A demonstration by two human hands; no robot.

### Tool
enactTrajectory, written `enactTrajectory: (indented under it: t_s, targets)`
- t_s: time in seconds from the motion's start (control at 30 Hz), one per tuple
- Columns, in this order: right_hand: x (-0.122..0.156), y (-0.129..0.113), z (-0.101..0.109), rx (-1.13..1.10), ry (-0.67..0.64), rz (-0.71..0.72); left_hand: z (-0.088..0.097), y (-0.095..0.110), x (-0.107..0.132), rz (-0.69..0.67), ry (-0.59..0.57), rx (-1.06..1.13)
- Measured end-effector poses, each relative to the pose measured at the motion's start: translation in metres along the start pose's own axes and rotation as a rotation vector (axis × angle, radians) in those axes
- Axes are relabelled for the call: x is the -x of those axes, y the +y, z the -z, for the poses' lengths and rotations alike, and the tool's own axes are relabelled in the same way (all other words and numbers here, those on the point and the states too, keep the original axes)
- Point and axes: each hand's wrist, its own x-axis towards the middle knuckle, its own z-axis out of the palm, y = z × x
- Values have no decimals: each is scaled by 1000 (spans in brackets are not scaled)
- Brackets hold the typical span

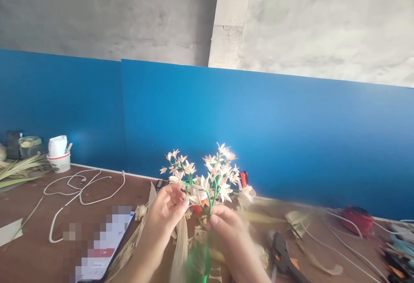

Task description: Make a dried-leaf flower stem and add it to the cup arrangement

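Artificial flowers (pixel 223 173) with cream, husk-like petals and green-wrapped stems stand upright in front of me. My right hand (pixel 231 231) pinches the green main stem between thumb and fingers, below the blossoms. On the left, a smaller side branch of blossoms (pixel 186 167) leans outward. My left hand (pixel 168 209) curls its fingers at the base of that branch, touching the lower petals. The exact grip of its fingertips is partly hidden. Below the hands, a green leaf-like piece (pixel 198 259) is blurred.
Dried husks (pixel 181 248) lie beneath my hands. A phone (pixel 105 248) and white cable (pixel 80 192) are left, with a paper cup (pixel 60 162) behind. To the right are a dark glue gun (pixel 284 257) and a red round object (pixel 357 220). A blue partition (pixel 258 132) borders the table.
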Motion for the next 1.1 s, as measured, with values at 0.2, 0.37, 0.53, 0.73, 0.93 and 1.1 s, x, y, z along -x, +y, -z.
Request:
enactTrajectory:
  t_s: [0.2,0.37,0.53,0.73,0.93,1.1]
  targets:
    - [-3,4,1,37,-98,79,-7,-5,6,265,-373,116]
    - [-11,14,4,88,-100,127,-11,-12,7,257,-314,106]
    - [-10,10,3,131,-51,142,-13,-14,9,264,-275,105]
    - [0,-2,-4,11,-32,47,-16,-12,14,246,-255,98]
    - [-2,5,-2,-34,16,22,-16,-10,15,278,-264,97]
    - [-1,11,-9,-75,166,25,-17,-16,14,235,-234,116]
